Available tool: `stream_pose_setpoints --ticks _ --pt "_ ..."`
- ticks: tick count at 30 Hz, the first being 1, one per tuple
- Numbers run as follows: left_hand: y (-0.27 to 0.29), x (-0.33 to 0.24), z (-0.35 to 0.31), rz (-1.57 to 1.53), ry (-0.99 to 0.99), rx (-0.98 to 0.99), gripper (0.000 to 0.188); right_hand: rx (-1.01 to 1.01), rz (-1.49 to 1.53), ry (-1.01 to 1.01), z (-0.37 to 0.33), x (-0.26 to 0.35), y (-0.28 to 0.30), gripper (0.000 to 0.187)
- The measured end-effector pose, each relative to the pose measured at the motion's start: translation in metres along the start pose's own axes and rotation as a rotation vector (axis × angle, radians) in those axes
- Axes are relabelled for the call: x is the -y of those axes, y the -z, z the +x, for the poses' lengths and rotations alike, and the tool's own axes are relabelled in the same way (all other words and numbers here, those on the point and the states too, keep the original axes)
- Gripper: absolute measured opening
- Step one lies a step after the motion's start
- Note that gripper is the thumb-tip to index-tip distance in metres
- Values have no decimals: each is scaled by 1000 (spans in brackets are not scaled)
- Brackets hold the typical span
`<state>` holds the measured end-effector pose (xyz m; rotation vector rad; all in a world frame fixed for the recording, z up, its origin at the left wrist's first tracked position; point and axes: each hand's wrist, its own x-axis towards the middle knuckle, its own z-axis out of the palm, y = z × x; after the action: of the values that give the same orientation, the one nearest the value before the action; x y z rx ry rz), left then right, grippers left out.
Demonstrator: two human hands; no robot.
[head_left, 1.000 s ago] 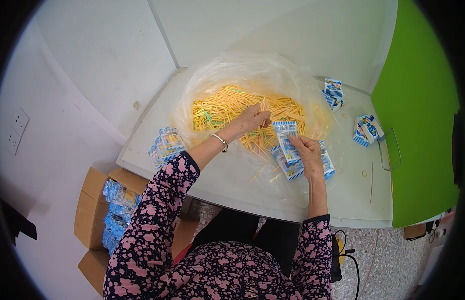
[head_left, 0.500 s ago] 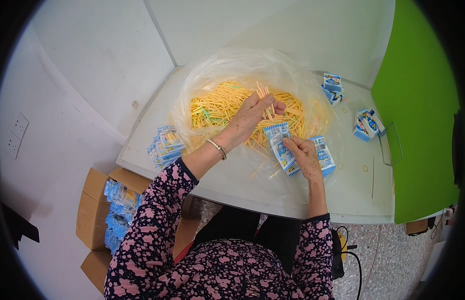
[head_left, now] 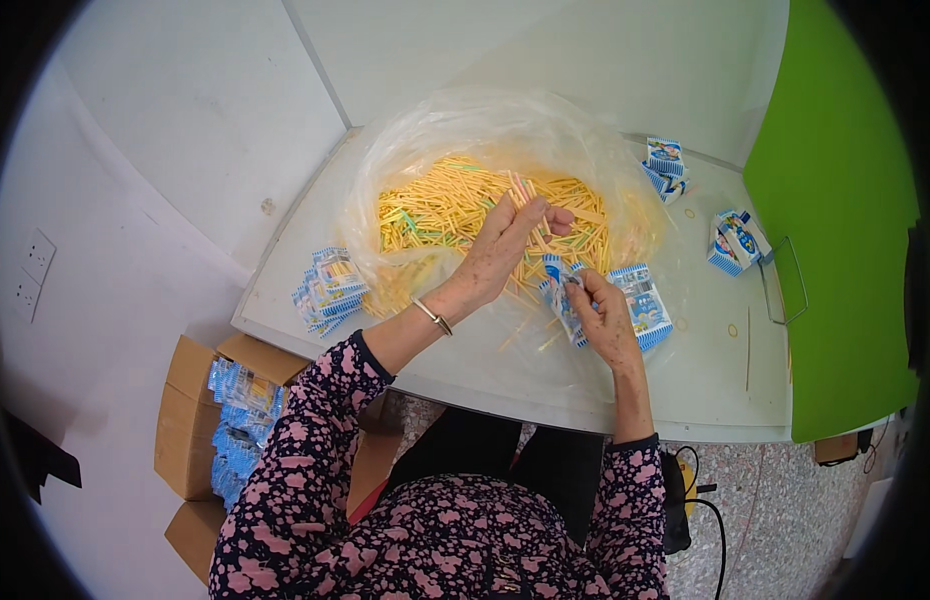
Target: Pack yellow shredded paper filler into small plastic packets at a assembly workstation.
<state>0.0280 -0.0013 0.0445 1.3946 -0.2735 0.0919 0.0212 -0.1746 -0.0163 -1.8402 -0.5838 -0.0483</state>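
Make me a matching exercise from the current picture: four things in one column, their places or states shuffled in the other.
1. Left hand
2. Right hand
3. Cardboard box
4. Plastic bag

A. Lies open on the table, with many yellow sticks inside
B. Grips a blue-and-white packet
C. Contains blue packets
D. Holds a few thin sticks

Pairs: 1-D, 2-B, 3-C, 4-A

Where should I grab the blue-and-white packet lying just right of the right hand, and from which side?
Probably pinch the right long edge of the blue-and-white packet, coming from the right: it lies roughly flat with that edge bare, while the right hand crowds its left side.
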Motion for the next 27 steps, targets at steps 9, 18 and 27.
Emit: stream_pose_setpoints --ticks 9,18,27 --pt "-3 -8 -4 22 -47 22 38 45 163 -9 -5 0 2 28" --pt "-2 3 -18 38 -12 36 35 57 185 15 -6 2 0 22" --pt "-7 8 -26 169 5 74 39 43 210 44 -7 1 -2 22"
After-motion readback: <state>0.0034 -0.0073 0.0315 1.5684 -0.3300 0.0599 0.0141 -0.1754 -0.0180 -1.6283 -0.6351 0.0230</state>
